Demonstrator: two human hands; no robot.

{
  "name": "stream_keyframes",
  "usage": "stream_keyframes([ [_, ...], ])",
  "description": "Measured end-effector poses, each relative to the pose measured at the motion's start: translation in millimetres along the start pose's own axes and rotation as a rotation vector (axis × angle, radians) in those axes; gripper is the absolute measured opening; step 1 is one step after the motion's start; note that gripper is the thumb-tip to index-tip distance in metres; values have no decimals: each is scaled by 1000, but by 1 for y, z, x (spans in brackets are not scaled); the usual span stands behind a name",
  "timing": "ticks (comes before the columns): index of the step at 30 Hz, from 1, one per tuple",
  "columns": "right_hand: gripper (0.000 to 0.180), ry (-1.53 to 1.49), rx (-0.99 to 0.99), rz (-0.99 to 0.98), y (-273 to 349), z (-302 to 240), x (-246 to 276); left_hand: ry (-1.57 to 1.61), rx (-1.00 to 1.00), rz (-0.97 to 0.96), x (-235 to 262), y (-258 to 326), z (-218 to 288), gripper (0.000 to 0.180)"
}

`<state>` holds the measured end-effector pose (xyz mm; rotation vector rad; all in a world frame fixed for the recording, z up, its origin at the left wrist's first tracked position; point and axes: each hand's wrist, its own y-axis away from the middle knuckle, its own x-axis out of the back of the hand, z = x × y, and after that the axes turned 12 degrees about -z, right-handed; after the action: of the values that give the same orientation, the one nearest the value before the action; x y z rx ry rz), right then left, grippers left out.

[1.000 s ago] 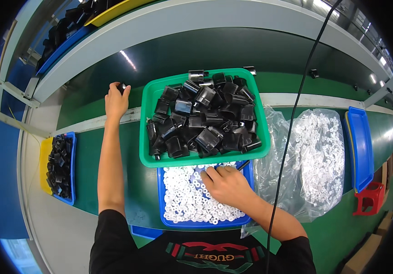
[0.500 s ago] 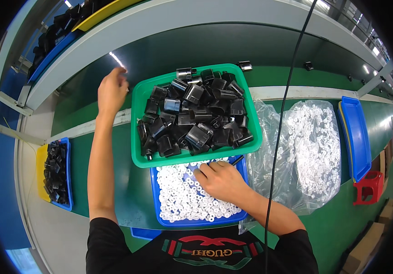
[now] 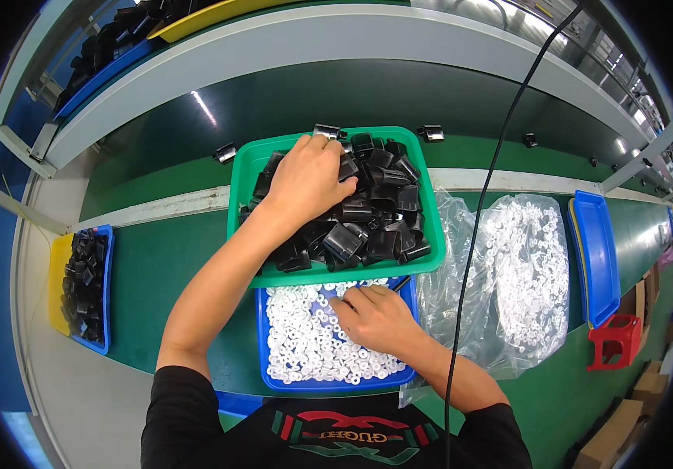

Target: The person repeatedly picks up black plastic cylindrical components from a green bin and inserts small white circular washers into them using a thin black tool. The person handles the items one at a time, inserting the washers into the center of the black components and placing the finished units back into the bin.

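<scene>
Reaching forward, the left hand [image 3: 309, 178] lies on the heap of black clips [image 3: 367, 215] in the green bin [image 3: 246, 176]. Its fingers [image 3: 328, 152] are bent down and point to the far rim of the bin, and they touch the clips at the far left part of the heap. I cannot tell if they already have one clip between them, because the back of the hand hides the tips. Most of the clips lie to the right of this hand and a little nearer to the person, so the left hand is clearly the nearer one for them.

The right hand [image 3: 379, 319] rests lower, in the blue tray [image 3: 261, 344] full of small white rings [image 3: 305, 344]. This tray stands just in front of the green bin, and the near edge of the bin hangs over its far edge. The fingers of the right hand [image 3: 348, 301] are curled and pressed down on the rings, pointing left and a little away from the person. They seem to pinch or gather rings, but a held ring does not show. The rings lie mostly to the left of this hand.

On the right, a clear bag [image 3: 524, 273] with more white rings lies on the green desk [image 3: 149, 266], touching the tray.
</scene>
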<state>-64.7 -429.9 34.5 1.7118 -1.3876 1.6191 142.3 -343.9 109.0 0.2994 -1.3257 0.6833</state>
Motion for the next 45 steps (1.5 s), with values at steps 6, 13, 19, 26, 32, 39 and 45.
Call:
stream_keyframes([
  [6,17,-122,-15,164,3,5,5,497,-96,21,32,50,18,45],
  [13,21,-474,48,279,6,9,19,808,-338,-145,18,144,26,48],
  [19,24,-562,50,283,7,11,17,890,-261,-127,-10,172,30,53],
  [26,25,-518,53,239,6,6,18,892,-186,-165,-18,173,30,53],
  [32,29,-418,43,217,4,4,17,883,-217,-205,-22,173,23,53],
  [39,32,-363,52,186,3,6,19,954,-217,-205,-25,174,21,53],
  [45,33,-402,53,161,2,5,24,1123,-126,-276,-22,178,21,64],
])
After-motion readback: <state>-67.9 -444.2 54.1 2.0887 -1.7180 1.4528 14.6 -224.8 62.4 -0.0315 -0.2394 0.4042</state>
